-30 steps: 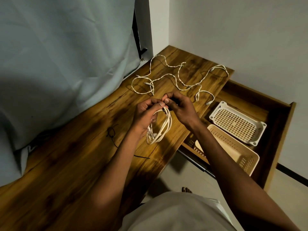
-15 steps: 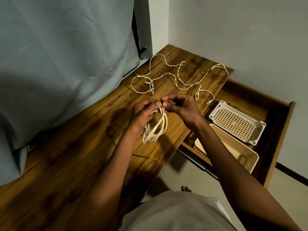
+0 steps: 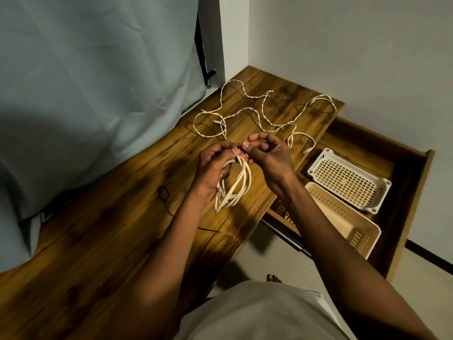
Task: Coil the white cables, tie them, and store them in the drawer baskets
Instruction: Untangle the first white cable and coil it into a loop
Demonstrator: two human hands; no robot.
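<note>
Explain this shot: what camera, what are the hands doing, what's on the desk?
There is no robot here: a person works bare-handed, filmed by one wide-angle camera on their head, looking down. The left hand holds a coiled bundle of white cable that hangs below it. The right hand pinches a thin black tie at the top of the coil; both grips meet there. On the brown wooden desk beyond lie loose white cables, uncoiled. Nearer, more thin black ties lie on the wood. To the right an open wooden drawer holds a white perforated plastic basket and a beige plastic basket, with no cables visible inside.
</note>
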